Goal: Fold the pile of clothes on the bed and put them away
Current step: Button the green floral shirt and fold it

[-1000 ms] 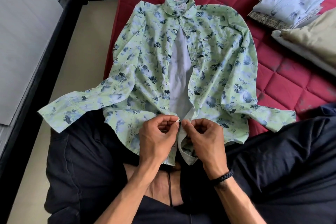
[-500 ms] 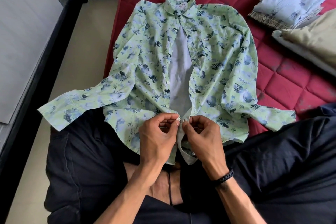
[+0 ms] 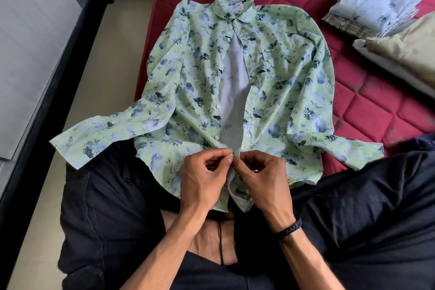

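A light green shirt with blue flowers (image 3: 188, 82) lies face up on the red quilted mattress (image 3: 367, 106), collar far from me, sleeves spread to both sides. Its front gapes open in the middle and shows a white inside. The hem hangs over my lap. My left hand (image 3: 202, 179) pinches the left front edge near a button. My right hand (image 3: 261, 176) pinches the right front edge, and the fingertips of both hands meet at the placket low on the shirt.
A stack of folded shirts (image 3: 381, 0) sits at the far right of the mattress, with a beige folded cloth (image 3: 407, 52) beside it. My legs in dark trousers (image 3: 113, 207) lie under the shirt's hem. A pale floor (image 3: 98, 59) and a black frame (image 3: 54, 54) run along the left.
Both hands have stayed at the lower placket and drawn the two front edges slightly closer together. The shirt has not shifted on the bed.
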A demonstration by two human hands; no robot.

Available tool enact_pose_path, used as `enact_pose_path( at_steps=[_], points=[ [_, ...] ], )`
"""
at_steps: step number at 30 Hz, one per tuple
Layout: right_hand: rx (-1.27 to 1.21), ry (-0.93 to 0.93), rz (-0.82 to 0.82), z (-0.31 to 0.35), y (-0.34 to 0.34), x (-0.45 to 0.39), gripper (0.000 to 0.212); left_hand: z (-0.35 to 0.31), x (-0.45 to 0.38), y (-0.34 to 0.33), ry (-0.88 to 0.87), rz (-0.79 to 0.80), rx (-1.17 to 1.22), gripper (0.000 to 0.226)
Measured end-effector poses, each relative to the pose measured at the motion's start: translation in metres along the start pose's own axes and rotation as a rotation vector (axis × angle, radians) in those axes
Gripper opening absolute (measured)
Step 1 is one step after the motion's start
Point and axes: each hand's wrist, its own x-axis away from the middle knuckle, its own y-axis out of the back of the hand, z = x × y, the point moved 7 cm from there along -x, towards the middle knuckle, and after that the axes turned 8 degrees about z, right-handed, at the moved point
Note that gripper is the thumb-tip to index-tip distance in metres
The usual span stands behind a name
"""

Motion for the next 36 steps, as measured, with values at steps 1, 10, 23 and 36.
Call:
enact_pose_path(
  at_steps=[1, 10, 23, 36],
  points=[
    [0.003, -0.005, 0.006, -0.001, 0.0, 0.0, 0.009, 0.001, 0.0, 0.0, 0.002, 0.002, 0.004, 0.012],
    [-0.153, -0.091, 0.103, -0.013, -0.005, -0.002, 0.013, 0.005, -0.001, 0.001, 0.022, 0.014, 0.035, 0.014],
    [-0.378, -0.182, 0.082, -0.025, -0.007, -0.004, 0.012, 0.006, 0.002, 0.0, 0.058, -0.006, 0.05, 0.01],
    [0.053, -0.054, -0.014, -0.006, -0.003, 0.003, 0.016, 0.01, -0.001, 0.002, 0.05, 0.004, 0.06, 0.01]
  ],
)
